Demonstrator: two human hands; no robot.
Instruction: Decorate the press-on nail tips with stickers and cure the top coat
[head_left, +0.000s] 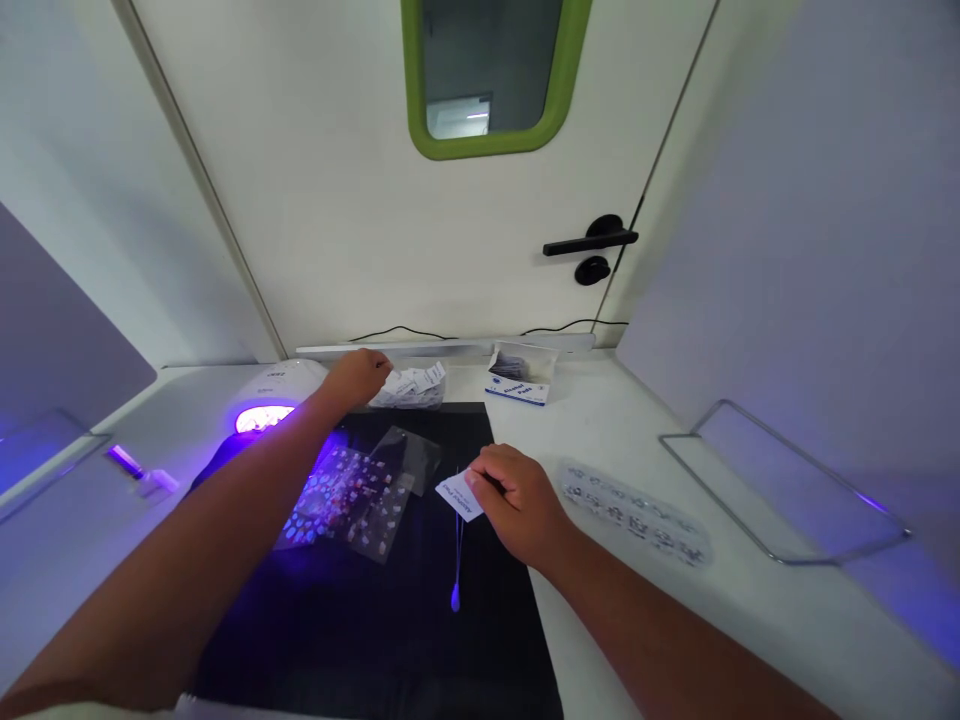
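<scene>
**Two hands out over the black mat**

On the black mat [375, 620], your right hand [517, 500] is curled shut, pinching a small white packet [459, 496] between thumb and fingers. Just below it a thin stick with a pale tip [456, 570] lies along the mat. Your left hand [358, 376] reaches far forward, fingers bent down onto a heap of loose white packets [411, 386] at the mat's back edge; whether it actually grips one, you can't tell from here. Between your arms, clear sheets of nail stickers [352, 490] glow under violet light. Left of that, the white nail lamp [271, 400] shines purple. Further out: an open blue-and-white box [519, 376], another sticker strip [637, 512] on the white table [660, 420], a wire frame [780, 490], and behind it all a door with a black handle [589, 240] and a green-rimmed window [487, 75].
</scene>
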